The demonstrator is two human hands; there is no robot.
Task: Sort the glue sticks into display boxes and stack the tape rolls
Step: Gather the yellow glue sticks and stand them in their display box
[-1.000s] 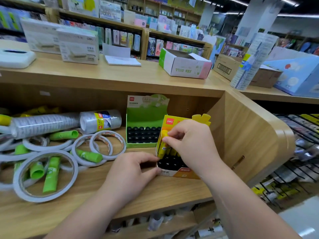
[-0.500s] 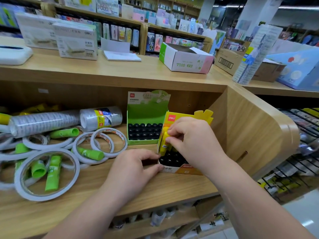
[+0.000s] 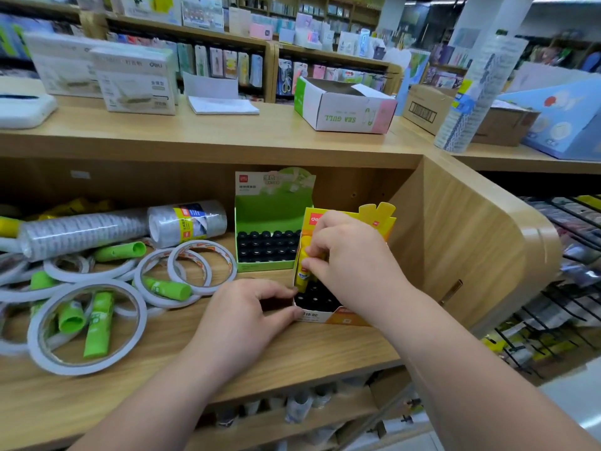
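the wooden shelf (image 3: 201,359) spans the lower frame from 9 to 4 o'clock, under a worktop (image 3: 227,131) that carries a white sea gull carton (image 3: 344,107) at 1 o'clock; on the shelf at 9 o'clock lies a long wrapped sleeve of tape rolls (image 3: 81,232), with a shorter wrapped pack (image 3: 188,222) just beside it toward 10 o'clock; flat white tape rolls (image 3: 86,327) overlap one another at 8 o'clock, and loose green glue sticks (image 3: 97,323) lie inside and between them; the green display box (image 3: 270,219) stands at the centre against the back, filled with black caps; the yellow display box (image 3: 344,315) stands just beside it at 3 o'clock, partly filled with black-capped sticks; your left hand (image 3: 240,323) rests on the shelf at 6 o'clock, thumb and fingertips touching the near left corner of the yellow box, its grip narrow around that corner; your right hand (image 3: 351,258) hangs over the yellow box, its grip pinched on an upright yellow glue stick (image 3: 302,271) at the box's left side, lower end down among the caps.
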